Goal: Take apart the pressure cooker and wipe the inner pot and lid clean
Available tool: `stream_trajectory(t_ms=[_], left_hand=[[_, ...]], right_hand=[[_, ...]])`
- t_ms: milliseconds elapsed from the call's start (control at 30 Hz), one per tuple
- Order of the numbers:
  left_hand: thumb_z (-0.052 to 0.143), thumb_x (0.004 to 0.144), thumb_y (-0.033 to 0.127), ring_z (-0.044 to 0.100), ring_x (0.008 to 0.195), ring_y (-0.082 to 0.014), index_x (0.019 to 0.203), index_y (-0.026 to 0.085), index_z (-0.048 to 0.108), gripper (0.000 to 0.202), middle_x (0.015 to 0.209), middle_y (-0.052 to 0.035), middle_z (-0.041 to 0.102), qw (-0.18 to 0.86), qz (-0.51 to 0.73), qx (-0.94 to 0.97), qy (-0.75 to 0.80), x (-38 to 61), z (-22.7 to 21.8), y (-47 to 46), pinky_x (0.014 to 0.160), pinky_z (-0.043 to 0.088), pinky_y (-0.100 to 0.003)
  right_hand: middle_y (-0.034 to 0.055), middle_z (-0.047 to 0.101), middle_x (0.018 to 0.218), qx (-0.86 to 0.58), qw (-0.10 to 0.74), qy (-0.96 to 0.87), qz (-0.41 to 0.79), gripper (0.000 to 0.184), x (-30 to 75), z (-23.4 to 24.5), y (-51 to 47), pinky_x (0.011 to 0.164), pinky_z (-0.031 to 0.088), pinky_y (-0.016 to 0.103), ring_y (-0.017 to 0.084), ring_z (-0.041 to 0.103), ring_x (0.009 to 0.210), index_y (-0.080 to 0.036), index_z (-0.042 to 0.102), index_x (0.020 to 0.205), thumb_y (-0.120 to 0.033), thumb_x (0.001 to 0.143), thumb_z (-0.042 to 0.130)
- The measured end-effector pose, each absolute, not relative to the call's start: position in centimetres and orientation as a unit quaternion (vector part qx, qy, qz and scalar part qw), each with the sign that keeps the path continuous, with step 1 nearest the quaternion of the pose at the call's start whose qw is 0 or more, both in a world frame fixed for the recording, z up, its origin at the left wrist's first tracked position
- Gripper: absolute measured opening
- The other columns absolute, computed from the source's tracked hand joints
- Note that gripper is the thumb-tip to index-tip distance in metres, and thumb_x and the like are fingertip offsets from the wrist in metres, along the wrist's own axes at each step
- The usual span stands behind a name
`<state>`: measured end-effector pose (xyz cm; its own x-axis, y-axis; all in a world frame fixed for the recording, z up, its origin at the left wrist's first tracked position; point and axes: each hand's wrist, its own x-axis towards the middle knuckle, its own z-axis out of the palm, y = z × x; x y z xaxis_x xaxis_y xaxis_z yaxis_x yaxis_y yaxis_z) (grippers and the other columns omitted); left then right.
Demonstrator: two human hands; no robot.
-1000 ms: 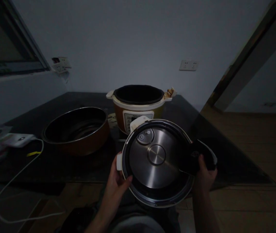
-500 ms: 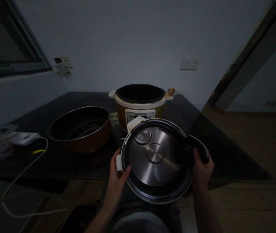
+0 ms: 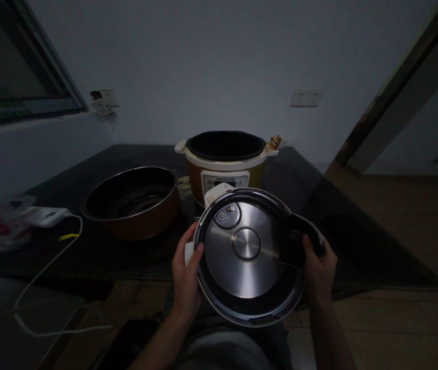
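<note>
Two hands on one round lid (image 3: 247,244), steel underside turned up toward the wearer, held off the near edge of the counter (image 3: 357,257). Left hand (image 3: 188,270) grips the rim by a white tab, thumb over the edge. Right hand (image 3: 319,264) clasps a black cloth-like piece (image 3: 293,244) against the lid's right side. Just behind: cooker (image 3: 195,177), uncovered, interior dark. Left of it, brown pot (image 3: 141,224), open-topped. Farther left, white cable (image 3: 43,268) hanging over the edge.

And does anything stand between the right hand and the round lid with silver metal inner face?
Yes: a black cloth-like piece overlaps the right side of the round silver metal lid, under the thumb of the right hand. Whether its hidden fingers touch the lid, I cannot tell.
</note>
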<state>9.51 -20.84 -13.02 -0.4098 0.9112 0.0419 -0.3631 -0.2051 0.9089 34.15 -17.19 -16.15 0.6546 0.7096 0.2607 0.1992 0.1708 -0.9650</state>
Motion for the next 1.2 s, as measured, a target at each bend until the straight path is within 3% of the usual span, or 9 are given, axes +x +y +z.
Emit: stream_trajectory(t_ms=[200, 333, 467, 600, 700, 933, 1100, 1200], left_hand=[[0.075, 0.076, 0.035, 0.054, 0.126, -0.0287, 0.117, 0.026, 0.066, 0.043, 0.132, -0.0046, 0.063, 0.440, 0.724, 0.283, 0.450, 10.1, -13.0, -20.9, 0.106, 0.042, -0.040], [0.076, 0.075, 0.034, 0.053, 0.127, -0.0283, 0.116, 0.026, 0.066, 0.043, 0.131, -0.0041, 0.063, 0.438, 0.727, 0.276, 0.450, 10.4, -12.9, -21.0, 0.107, 0.042, -0.040], [0.076, 0.075, 0.034, 0.054, 0.126, -0.0277, 0.118, 0.027, 0.065, 0.044, 0.131, -0.0038, 0.063, 0.442, 0.726, 0.275, 0.449, 10.5, -12.7, -21.1, 0.105, 0.044, -0.038], [0.075, 0.076, 0.035, 0.054, 0.125, -0.0280, 0.120, 0.027, 0.064, 0.047, 0.132, -0.0042, 0.062, 0.443, 0.719, 0.278, 0.459, 10.4, -12.9, -21.1, 0.104, 0.045, -0.038], [0.074, 0.077, 0.036, 0.054, 0.126, -0.0279, 0.122, 0.026, 0.062, 0.048, 0.133, -0.0045, 0.061, 0.437, 0.715, 0.290, 0.462, 10.3, -13.1, -21.1, 0.107, 0.042, -0.038], [0.073, 0.078, 0.035, 0.052, 0.128, -0.0273, 0.125, 0.026, 0.059, 0.051, 0.132, -0.0051, 0.060, 0.440, 0.708, 0.302, 0.463, 10.1, -13.1, -21.2, 0.111, 0.037, -0.040], [0.074, 0.077, 0.034, 0.052, 0.128, -0.0271, 0.126, 0.027, 0.058, 0.052, 0.132, -0.0045, 0.061, 0.441, 0.709, 0.299, 0.462, 10.1, -13.0, -21.2, 0.110, 0.038, -0.039], [0.074, 0.077, 0.034, 0.053, 0.126, -0.0277, 0.126, 0.027, 0.057, 0.053, 0.132, -0.0049, 0.060, 0.441, 0.710, 0.294, 0.464, 10.2, -12.9, -21.2, 0.107, 0.042, -0.039]], right_hand=[[0.0053, 0.064, 0.075, -0.649, 0.680, -0.340, 0.032, 0.038, 34.3, -14.3, -18.3, 0.070, 0.046, 0.034, 0.021, 0.059, 0.072, -0.012, 0.070, 0.091, -0.046, 0.076, 0.064], [0.0119, 0.071, 0.103, -0.618, 0.653, -0.432, -0.074, 0.035, 33.5, -13.2, -19.6, 0.089, 0.049, 0.040, 0.027, 0.066, 0.097, -0.014, 0.070, 0.110, -0.032, 0.083, 0.057], [0.0057, 0.066, 0.125, -0.546, 0.489, -0.680, 0.023, 0.059, 31.1, -13.9, -19.6, 0.102, 0.048, 0.041, 0.022, 0.062, 0.116, -0.023, 0.065, 0.122, -0.003, 0.071, 0.041], [0.0068, 0.054, 0.140, -0.556, 0.351, -0.750, 0.075, 0.075, 28.2, -15.6, -20.0, 0.107, 0.044, 0.045, 0.021, 0.048, 0.132, -0.021, 0.058, 0.132, 0.005, 0.066, 0.034], [0.0058, 0.042, 0.149, -0.531, 0.315, -0.783, 0.080, 0.080, 26.8, -16.2, -21.4, 0.111, 0.038, 0.048, 0.021, 0.033, 0.141, -0.020, 0.048, 0.141, 0.008, 0.068, 0.031], [0.0070, 0.032, 0.154, -0.463, 0.226, -0.851, 0.107, 0.086, 25.2, -15.8, -23.1, 0.112, 0.033, 0.056, 0.025, 0.026, 0.144, -0.017, 0.040, 0.145, 0.009, 0.063, 0.037], [0.0064, 0.026, 0.157, -0.486, 0.262, -0.828, 0.097, 0.078, 24.7, -15.6, -20.6, 0.114, 0.027, 0.057, 0.024, 0.017, 0.146, -0.021, 0.031, 0.149, 0.003, 0.077, 0.045], [0.0108, 0.026, 0.157, -0.536, 0.289, -0.788, 0.093, 0.067, 25.7, -15.8, -19.1, 0.115, 0.025, 0.056, 0.025, 0.016, 0.147, -0.019, 0.030, 0.150, -0.006, 0.086, 0.047]])
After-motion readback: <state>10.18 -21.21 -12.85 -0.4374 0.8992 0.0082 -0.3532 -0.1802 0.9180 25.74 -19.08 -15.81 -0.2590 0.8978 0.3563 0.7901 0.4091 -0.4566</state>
